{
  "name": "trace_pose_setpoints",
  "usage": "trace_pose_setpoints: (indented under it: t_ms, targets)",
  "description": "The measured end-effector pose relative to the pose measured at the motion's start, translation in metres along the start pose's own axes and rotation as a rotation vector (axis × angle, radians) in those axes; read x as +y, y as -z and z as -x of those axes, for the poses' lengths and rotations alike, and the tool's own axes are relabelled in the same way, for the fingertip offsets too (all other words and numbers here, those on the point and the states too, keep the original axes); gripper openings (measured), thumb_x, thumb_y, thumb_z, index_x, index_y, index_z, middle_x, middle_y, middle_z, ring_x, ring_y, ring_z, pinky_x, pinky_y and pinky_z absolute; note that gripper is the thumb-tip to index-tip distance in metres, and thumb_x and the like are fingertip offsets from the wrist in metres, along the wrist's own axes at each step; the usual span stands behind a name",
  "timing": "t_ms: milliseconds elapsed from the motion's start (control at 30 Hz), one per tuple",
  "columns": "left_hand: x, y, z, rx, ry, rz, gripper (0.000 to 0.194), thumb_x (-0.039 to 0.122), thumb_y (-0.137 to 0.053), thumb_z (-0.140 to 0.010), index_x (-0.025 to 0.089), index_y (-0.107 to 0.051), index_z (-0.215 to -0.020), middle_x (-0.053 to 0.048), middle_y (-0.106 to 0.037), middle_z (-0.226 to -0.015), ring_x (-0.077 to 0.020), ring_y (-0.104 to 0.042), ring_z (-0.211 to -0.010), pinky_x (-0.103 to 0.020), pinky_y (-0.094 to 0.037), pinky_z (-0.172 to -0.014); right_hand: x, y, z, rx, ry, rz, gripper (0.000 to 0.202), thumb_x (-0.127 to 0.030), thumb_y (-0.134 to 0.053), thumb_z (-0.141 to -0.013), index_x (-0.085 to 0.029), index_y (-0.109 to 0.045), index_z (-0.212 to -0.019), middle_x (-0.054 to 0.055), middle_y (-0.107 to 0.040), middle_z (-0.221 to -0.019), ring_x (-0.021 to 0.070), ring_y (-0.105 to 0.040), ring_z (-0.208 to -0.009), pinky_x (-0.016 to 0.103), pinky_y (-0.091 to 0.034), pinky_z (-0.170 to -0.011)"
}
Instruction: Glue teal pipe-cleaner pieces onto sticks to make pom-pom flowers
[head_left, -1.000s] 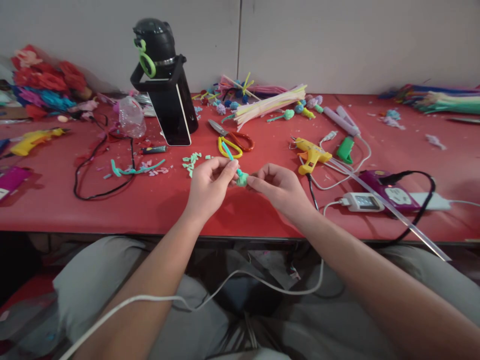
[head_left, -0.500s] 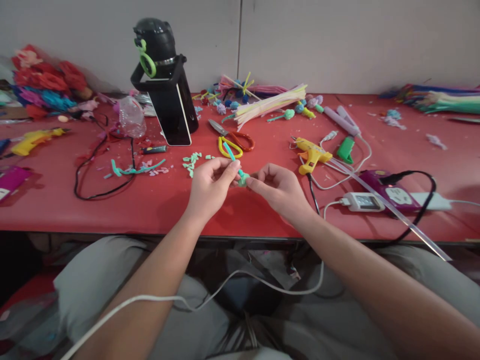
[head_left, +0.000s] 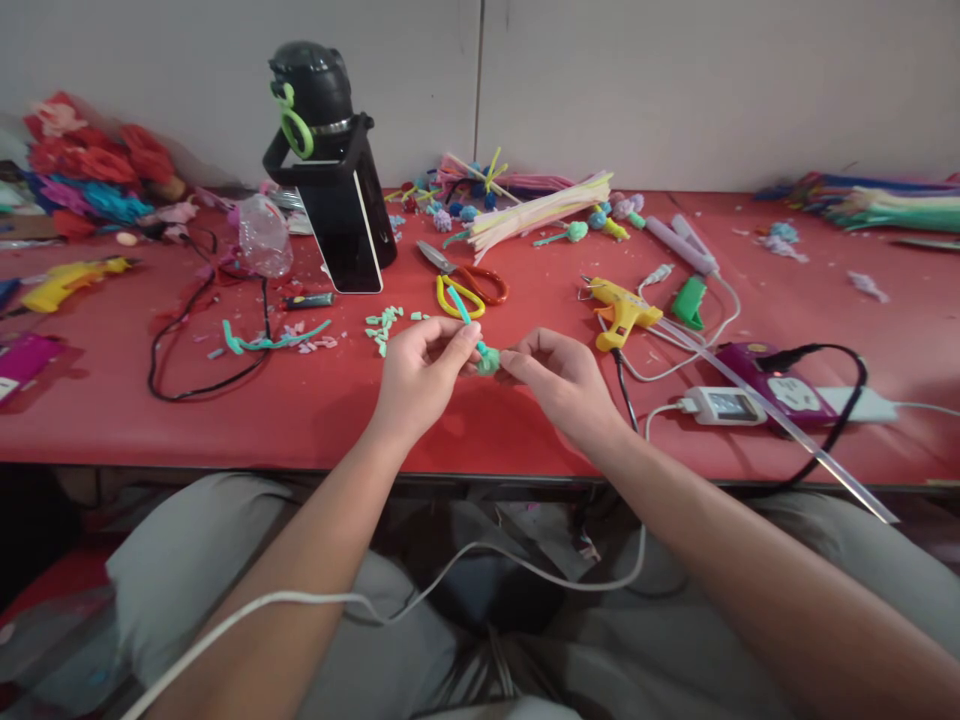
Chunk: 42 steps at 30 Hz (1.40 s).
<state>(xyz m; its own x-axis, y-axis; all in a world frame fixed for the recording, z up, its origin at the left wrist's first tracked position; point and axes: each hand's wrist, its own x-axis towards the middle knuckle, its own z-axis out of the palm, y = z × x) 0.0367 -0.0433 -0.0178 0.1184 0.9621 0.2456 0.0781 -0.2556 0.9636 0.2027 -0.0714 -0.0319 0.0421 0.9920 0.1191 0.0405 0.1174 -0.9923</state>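
Note:
Over the table's front, my left hand [head_left: 427,365] pinches a turquoise pipe cleaner stem [head_left: 459,304] between thumb and fingers. Its upper end leans up and left out of the grip. At the lower end sits a small light-green fuzzy cluster [head_left: 487,360], between the two hands. My right hand [head_left: 555,370] is closed, thumb and forefinger pressed together at the cluster's right side; whatever small bit lies between those tips is hidden. Short pale-green pieces [head_left: 384,328] lie scattered just beyond my left hand. Behind them rest scissors [head_left: 469,280] with orange and yellow handles.
A yellow glue gun [head_left: 622,308] with a clear glue stick lies right, beside a purple power socket [head_left: 795,390]. A black bottle [head_left: 360,180] with a phone [head_left: 345,230] leaning on it stands back left. Pipe cleaners [head_left: 540,215] lie behind. A white cable [head_left: 480,548] crosses my lap.
My right fingertips have shifted slightly to the right, and more of the green cluster shows between the hands. The left hand keeps its grip on the stem.

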Motion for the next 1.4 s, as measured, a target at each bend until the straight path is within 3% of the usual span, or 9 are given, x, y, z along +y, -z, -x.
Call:
trace_pose_setpoints:
  t_ms: [367, 700, 1000, 1167, 1267, 1400]
  targets:
    - [-0.002, -0.002, 0.000, -0.006, 0.000, 0.030, 0.022, 0.036, -0.074, -0.091, 0.017, -0.072, -0.081, -0.002, -0.071, -0.070, -0.0120, -0.068, -0.063, -0.022, -0.058, -0.064, -0.002, -0.002, 0.002, 0.006, 0.036, 0.057, 0.035, -0.033, -0.076, -0.075, -0.021, -0.044, -0.067, -0.006, -0.048, -0.063, 0.0087, -0.043, -0.060, 0.025, -0.036, -0.056]
    - [-0.008, 0.000, -0.002, 0.014, 0.002, 0.094, 0.022, 0.036, -0.075, -0.091, 0.017, -0.073, -0.081, -0.001, -0.070, -0.069, -0.0109, -0.066, -0.062, -0.021, -0.056, -0.062, -0.001, 0.001, 0.001, -0.032, 0.012, 0.010, 0.037, -0.049, -0.076, -0.081, -0.020, -0.054, -0.072, -0.001, -0.058, -0.067, 0.0124, -0.054, -0.064, 0.028, -0.043, -0.060]
    - [-0.008, -0.001, -0.002, -0.001, 0.027, 0.130, 0.020, 0.035, -0.075, -0.090, 0.017, -0.074, -0.081, -0.002, -0.070, -0.070, -0.0112, -0.066, -0.062, -0.022, -0.056, -0.063, 0.005, 0.000, 0.000, -0.019, 0.024, 0.020, 0.043, -0.053, -0.081, -0.078, -0.020, -0.055, -0.073, 0.001, -0.063, -0.069, 0.0131, -0.057, -0.066, 0.027, -0.043, -0.060]
    - [-0.005, 0.000, -0.003, 0.020, 0.057, 0.181, 0.018, 0.032, -0.077, -0.089, 0.016, -0.075, -0.080, -0.001, -0.069, -0.069, -0.0103, -0.064, -0.062, -0.021, -0.054, -0.063, 0.004, 0.002, -0.002, -0.042, -0.041, -0.136, 0.039, -0.055, -0.078, -0.082, -0.020, -0.060, -0.077, 0.002, -0.067, -0.075, 0.0149, -0.064, -0.071, 0.032, -0.054, -0.074]
    - [-0.001, 0.003, -0.006, 0.065, 0.160, 0.380, 0.016, 0.025, -0.077, -0.088, 0.015, -0.074, -0.076, -0.001, -0.067, -0.068, -0.0077, -0.061, -0.060, -0.018, -0.052, -0.062, 0.004, 0.004, -0.002, -0.047, -0.043, -0.141, 0.036, -0.054, -0.076, -0.084, -0.020, -0.065, -0.083, 0.004, -0.070, -0.085, 0.0157, -0.066, -0.077, 0.034, -0.056, -0.080]
    - [0.007, 0.005, -0.011, 0.147, 0.465, 0.768, 0.024, 0.014, -0.069, -0.092, 0.012, -0.067, -0.068, 0.001, -0.058, -0.062, -0.0048, -0.053, -0.051, -0.015, -0.045, -0.051, 0.003, 0.005, 0.001, -0.143, -0.001, -0.076, 0.040, -0.046, -0.085, -0.077, -0.020, -0.067, -0.103, 0.006, -0.072, -0.099, 0.0189, -0.069, -0.092, 0.036, -0.056, -0.088]
